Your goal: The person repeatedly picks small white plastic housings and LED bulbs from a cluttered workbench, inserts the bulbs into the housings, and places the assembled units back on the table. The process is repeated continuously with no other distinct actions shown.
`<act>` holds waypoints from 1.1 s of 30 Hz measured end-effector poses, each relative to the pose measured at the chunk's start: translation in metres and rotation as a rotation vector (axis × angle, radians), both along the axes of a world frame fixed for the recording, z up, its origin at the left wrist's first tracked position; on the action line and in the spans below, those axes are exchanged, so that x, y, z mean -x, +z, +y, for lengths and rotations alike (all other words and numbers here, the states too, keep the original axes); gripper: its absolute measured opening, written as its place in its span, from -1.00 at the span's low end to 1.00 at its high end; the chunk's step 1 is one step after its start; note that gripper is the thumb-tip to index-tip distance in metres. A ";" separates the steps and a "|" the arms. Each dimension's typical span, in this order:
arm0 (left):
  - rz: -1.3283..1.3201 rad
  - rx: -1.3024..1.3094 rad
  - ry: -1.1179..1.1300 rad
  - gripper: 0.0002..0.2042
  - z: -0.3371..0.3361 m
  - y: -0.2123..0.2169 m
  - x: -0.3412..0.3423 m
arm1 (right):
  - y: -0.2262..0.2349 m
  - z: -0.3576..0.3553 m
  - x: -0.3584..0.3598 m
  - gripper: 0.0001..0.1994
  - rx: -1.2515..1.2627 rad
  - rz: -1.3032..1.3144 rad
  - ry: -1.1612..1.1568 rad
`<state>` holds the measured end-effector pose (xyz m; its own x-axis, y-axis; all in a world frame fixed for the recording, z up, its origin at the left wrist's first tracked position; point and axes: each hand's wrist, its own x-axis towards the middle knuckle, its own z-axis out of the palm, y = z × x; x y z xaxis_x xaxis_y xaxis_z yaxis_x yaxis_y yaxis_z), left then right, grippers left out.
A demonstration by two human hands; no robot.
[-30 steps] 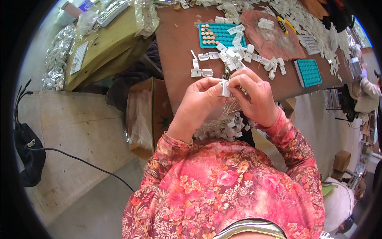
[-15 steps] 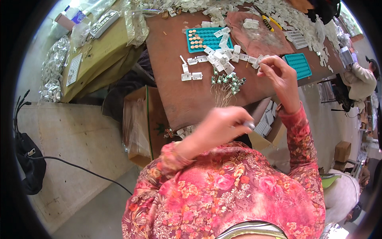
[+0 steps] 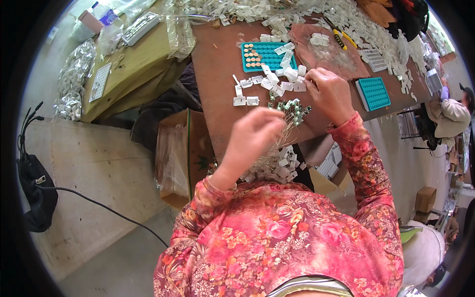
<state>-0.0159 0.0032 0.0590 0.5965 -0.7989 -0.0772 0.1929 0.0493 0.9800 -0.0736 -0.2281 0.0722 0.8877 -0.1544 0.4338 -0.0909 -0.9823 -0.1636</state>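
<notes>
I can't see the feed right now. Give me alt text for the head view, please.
Over a brown worktable, the person's right hand reaches into a pile of small white plastic housings beside a teal grid tray part-filled with copper-coloured discs, while the left hand is raised near a bundle of thin wires with green-tipped ends. A second teal tray lies further right.

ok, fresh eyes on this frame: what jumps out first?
The brown worktable, strewn with small white plastic pieces, thickest along its far edge. Two teal grid trays stand out: the left teal tray partly filled with orange discs, the right teal tray near the table's right side. In front, the left hand lifts a bundle of thin wires, while the right hand reaches into the white pieces.
</notes>
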 end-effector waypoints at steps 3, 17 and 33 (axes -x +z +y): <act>0.179 0.081 0.150 -0.71 -0.014 -0.004 -0.027 | 0.012 0.001 -0.001 -0.92 -0.049 -0.132 0.089; 0.090 0.116 0.254 -0.79 -0.031 -0.014 -0.067 | 0.018 0.024 -0.021 -0.80 -0.230 -0.077 0.210; 0.321 0.189 0.296 -0.80 0.020 -0.035 -0.040 | 0.008 0.051 -0.013 -0.78 -0.334 0.234 0.344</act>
<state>0.0236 0.0234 0.0235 0.7701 -0.6162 -0.1650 0.4358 0.3193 0.8415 -0.0602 -0.1771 0.0798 0.9786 0.0668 0.1948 0.1555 -0.8600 -0.4860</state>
